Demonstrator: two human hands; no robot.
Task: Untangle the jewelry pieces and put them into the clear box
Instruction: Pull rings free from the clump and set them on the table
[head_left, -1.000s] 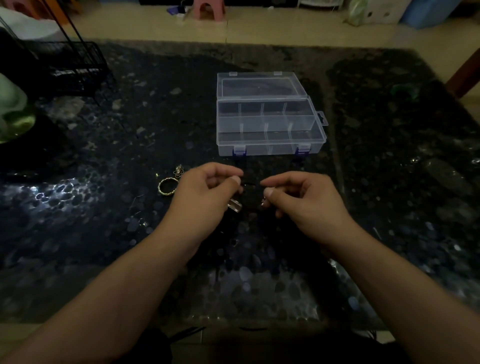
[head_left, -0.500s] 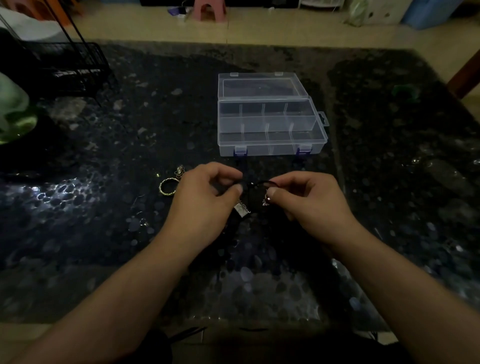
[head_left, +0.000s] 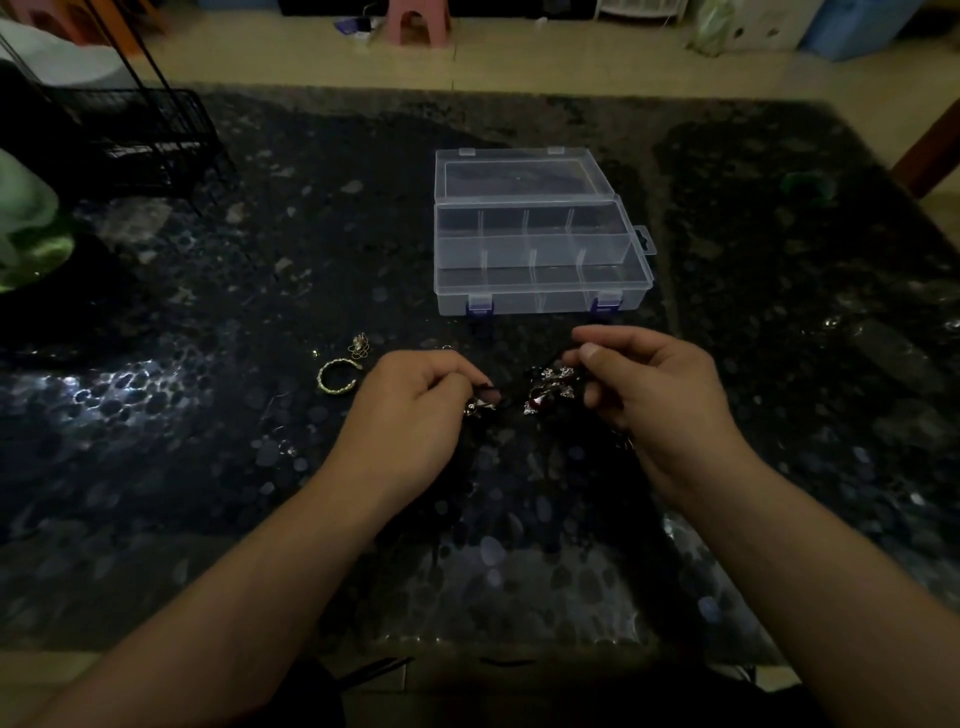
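the left hand (head_left: 415, 410) and right hand (head_left: 660, 395) each pinch an end of the tangled jewelry (head_left: 545, 389), which hangs between their fingertips at frame centre. just above sits the open clear box (head_left: 540, 301); a gold ring (head_left: 337, 376) lies to the left.

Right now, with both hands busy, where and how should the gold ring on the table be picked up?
Judging by its pose, pinch the gold ring across its band from above. It lies flat on the table, hole upward, apart from the small charm behind it, left of the left hand.
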